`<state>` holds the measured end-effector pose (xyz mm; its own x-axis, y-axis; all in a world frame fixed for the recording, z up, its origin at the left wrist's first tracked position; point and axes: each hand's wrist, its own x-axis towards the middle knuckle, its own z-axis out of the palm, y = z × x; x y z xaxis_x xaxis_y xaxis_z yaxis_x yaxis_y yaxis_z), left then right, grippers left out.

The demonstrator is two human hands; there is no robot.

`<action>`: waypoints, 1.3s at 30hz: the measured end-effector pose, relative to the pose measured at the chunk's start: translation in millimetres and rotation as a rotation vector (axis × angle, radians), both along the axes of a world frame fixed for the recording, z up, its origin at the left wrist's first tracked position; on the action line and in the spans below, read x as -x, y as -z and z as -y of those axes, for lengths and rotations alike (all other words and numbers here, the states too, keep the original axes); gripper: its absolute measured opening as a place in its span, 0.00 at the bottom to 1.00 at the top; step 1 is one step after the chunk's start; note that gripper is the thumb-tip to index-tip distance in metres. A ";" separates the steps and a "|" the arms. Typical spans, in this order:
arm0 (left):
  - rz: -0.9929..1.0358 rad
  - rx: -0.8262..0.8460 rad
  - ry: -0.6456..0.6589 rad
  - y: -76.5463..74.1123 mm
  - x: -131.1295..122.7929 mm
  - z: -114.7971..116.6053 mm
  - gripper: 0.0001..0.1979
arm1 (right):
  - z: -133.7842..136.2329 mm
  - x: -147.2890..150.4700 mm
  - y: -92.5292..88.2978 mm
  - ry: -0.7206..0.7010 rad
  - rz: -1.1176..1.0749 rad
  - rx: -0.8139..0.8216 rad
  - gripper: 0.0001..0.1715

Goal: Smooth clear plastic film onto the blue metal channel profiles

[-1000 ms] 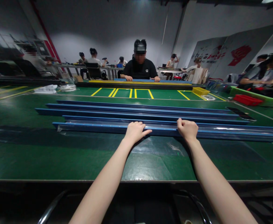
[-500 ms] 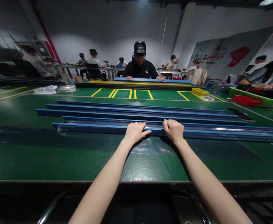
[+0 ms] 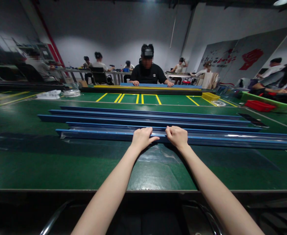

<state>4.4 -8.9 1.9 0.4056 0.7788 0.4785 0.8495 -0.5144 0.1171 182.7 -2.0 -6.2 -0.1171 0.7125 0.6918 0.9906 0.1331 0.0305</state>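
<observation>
A long blue profile point(image 3: 219, 139), with shiny clear film along parts of it, lies crosswise on the green table in front of me. My left hand point(image 3: 141, 137) is closed over its edge, the fingers curled over the top and the thumb stretched to the right. Just to the right, my right hand point(image 3: 178, 135) is closed in a fist on the same profile; its fingertips are hidden. A small gap separates the two hands. Behind this profile lie several more blue profiles point(image 3: 104, 117), roughly parallel to it.
Opposite sits a person in black point(image 3: 148, 74), both hands on another blue profile point(image 3: 155, 85). A phone-like dark object point(image 3: 253, 120) lies at right. Farther off are a yellow tray point(image 3: 210, 96), a red tray point(image 3: 259, 106), a green bin point(image 3: 275, 102) and a white coil point(image 3: 71, 93).
My right hand has slid left along the profile, closer to my left hand. The left hand and the profile look nearly unmoved.
</observation>
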 end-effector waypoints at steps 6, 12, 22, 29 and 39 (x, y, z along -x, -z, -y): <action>-0.001 0.001 -0.020 -0.7 -0.4 -0.2 0.20 | 1.2 -0.9 1.1 -0.003 0.030 -0.010 0.26; 0.000 0.018 -0.007 -1.7 -0.5 0.5 0.20 | 6.5 -1.2 1.1 -0.052 0.121 -0.092 0.23; -0.048 -0.010 -0.020 -1.0 2.6 2.2 0.21 | 0.8 13.1 0.3 -0.110 0.131 0.003 0.25; -0.003 -0.005 0.001 -1.0 6.7 3.0 0.21 | -0.3 16.6 -3.9 -0.020 0.061 0.075 0.24; -0.057 -0.080 0.068 0.3 11.6 -0.6 0.21 | 2.6 -28.6 -4.3 0.198 0.000 0.084 0.23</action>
<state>-7.2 -8.3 1.6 0.4844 0.7087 0.5130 0.8165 -0.5768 0.0260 211.2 -4.6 -2.0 0.0314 0.7769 0.6288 0.9977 -0.0622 0.0271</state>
